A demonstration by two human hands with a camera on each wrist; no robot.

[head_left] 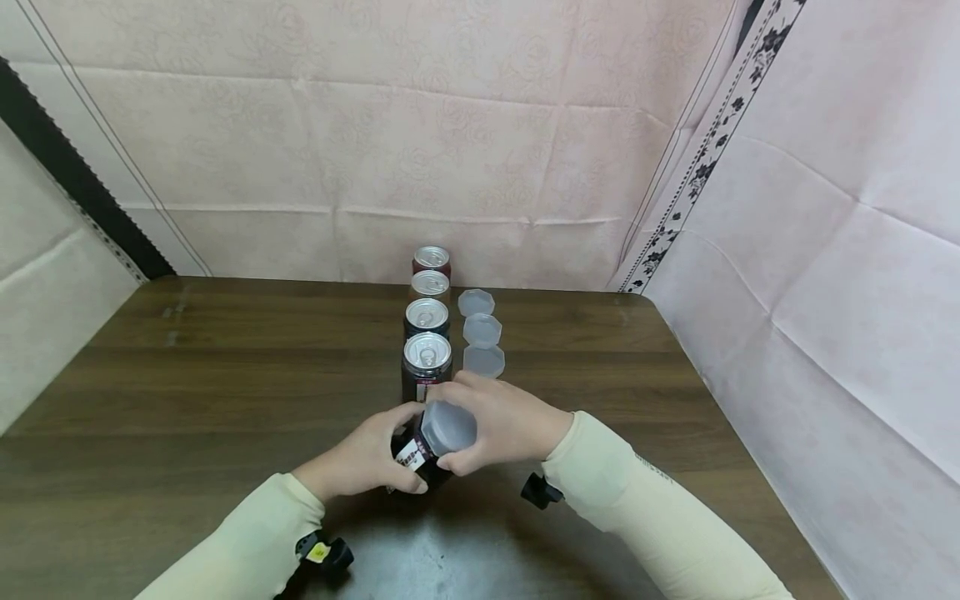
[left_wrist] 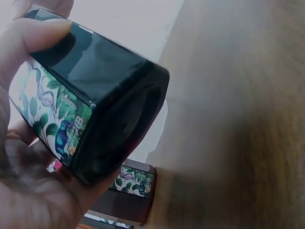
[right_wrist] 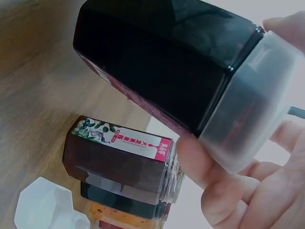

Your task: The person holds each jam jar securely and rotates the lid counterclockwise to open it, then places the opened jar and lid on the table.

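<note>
Both hands hold one dark jar (head_left: 420,454) tilted above the near middle of the counter (head_left: 187,375). The left hand (head_left: 360,462) wraps its fingers round the jar's labelled body, the base turned toward that wrist. The right hand (head_left: 498,425) curls round the frosted plastic lid (head_left: 448,427) sitting on the jar's top end. Just beyond the hands, a row of four more jars (head_left: 427,354) with silvery tops runs away toward the far wall. Three loose frosted lids (head_left: 482,332) lie in a line just right of that row.
</note>
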